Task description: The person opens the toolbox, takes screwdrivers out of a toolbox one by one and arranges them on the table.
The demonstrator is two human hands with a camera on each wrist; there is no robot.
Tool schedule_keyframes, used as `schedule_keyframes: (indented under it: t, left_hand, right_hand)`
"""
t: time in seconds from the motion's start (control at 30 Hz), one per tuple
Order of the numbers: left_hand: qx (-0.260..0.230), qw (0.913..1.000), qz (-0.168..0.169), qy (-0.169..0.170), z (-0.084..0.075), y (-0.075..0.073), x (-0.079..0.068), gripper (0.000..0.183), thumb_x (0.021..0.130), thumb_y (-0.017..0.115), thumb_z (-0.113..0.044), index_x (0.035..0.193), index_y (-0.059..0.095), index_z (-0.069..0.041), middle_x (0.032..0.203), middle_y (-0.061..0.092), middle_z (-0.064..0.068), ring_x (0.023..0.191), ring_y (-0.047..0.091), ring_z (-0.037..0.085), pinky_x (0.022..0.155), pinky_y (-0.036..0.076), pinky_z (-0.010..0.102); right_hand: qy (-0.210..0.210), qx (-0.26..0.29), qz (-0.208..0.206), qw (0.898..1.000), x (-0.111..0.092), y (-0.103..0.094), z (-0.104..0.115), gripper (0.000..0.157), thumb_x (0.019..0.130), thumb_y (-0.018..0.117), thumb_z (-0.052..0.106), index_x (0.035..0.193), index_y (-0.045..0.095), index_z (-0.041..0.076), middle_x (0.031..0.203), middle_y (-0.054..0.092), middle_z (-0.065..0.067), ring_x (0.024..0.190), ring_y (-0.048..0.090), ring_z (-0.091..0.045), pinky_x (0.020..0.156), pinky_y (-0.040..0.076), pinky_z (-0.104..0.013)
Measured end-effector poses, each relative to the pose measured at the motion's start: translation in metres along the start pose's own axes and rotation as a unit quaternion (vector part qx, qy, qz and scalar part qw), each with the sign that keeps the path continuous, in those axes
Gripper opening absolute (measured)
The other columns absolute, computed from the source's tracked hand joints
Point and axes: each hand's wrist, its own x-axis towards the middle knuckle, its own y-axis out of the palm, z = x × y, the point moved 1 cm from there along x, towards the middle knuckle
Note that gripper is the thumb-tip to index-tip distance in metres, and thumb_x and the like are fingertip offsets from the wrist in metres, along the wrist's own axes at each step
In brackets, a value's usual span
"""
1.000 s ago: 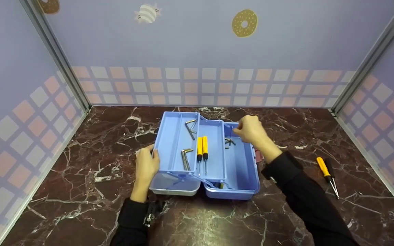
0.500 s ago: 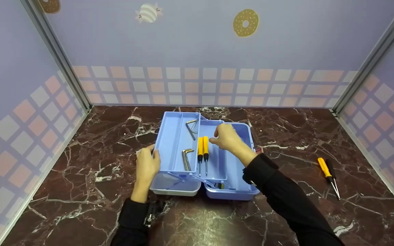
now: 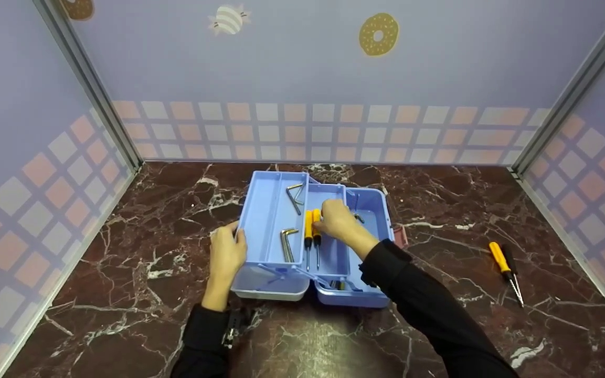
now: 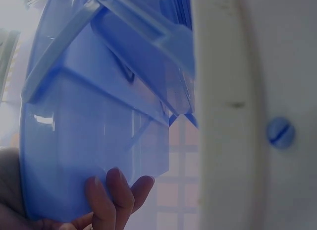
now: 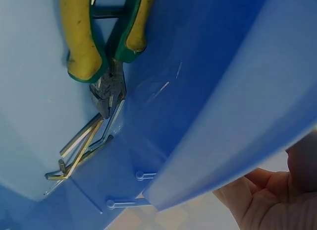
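Note:
A blue toolbox (image 3: 352,300) stands with its tiered trays spread out. My left hand (image 3: 227,251) grips the left side of the upper tray (image 3: 261,220); in the left wrist view its fingers (image 4: 119,195) curl under the tray. Two yellow-handled screwdrivers lie side by side in the middle tray (image 3: 328,191). My right hand (image 3: 341,219) pinches the handle of the right screwdriver (image 3: 317,239); the wrist camera sees this hand (image 5: 270,200) partly behind the tray wall, with the screwdriver hidden. Bent hex keys (image 3: 286,244) lie in the upper tray.
Pliers (image 5: 81,41) with yellow-green handles and several hex keys (image 5: 84,145) lie in the box's bottom. On the marble-patterned table to the right are a yellow screwdriver (image 3: 499,258) and a black-handled one (image 3: 510,257). Patterned walls (image 3: 302,68) enclose the table.
My right hand has moved left and toward me, from above the box's rear right part to the right yellow screwdriver. The left hand has stayed on the upper tray.

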Motion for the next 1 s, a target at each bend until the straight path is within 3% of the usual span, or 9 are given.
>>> schedule_keyframes:
  t: [0.5, 0.73, 1.0]
  left_hand:
    - [0.008, 1.0, 0.0, -0.003, -0.0008, -0.0007, -0.0002, 0.026, 0.083, 0.048, 0.001, 0.102, 0.061, 0.011, 0.096, 0.06, 0.028, 0.094, 0.054, 0.042, 0.077, 0.043, 0.05]
    - [-0.001, 1.0, -0.005, 0.004, -0.0001, -0.0003, 0.0008, 0.025, 0.082, 0.049, 0.001, 0.1, 0.062, 0.01, 0.094, 0.06, 0.028, 0.092, 0.055, 0.042, 0.078, 0.043, 0.048]
    - [-0.003, 1.0, -0.001, -0.001, -0.0008, -0.0002, 0.0007, 0.025, 0.082, 0.049, 0.0, 0.101, 0.062, 0.01, 0.095, 0.061, 0.027, 0.093, 0.055, 0.04, 0.078, 0.044, 0.048]
  right_hand:
    - [0.036, -0.028, 0.008, 0.999, 0.0005, 0.0021, 0.0004, 0.029, 0.071, 0.066, 0.016, 0.058, 0.041, 0.009, 0.057, 0.042, -0.002, 0.055, 0.046, -0.02, 0.055, 0.043, -0.033]
    - [0.049, -0.032, 0.012, 0.998, 0.0006, 0.0032, 0.0005, 0.026, 0.071, 0.065, 0.013, 0.059, 0.043, 0.008, 0.058, 0.046, -0.005, 0.059, 0.055, -0.025, 0.053, 0.043, -0.032]
    - [0.042, -0.011, 0.014, 0.999, -0.0001, -0.0011, -0.0018, 0.027, 0.072, 0.066, 0.016, 0.061, 0.042, 0.008, 0.056, 0.041, -0.002, 0.054, 0.048, -0.02, 0.054, 0.039, -0.03]
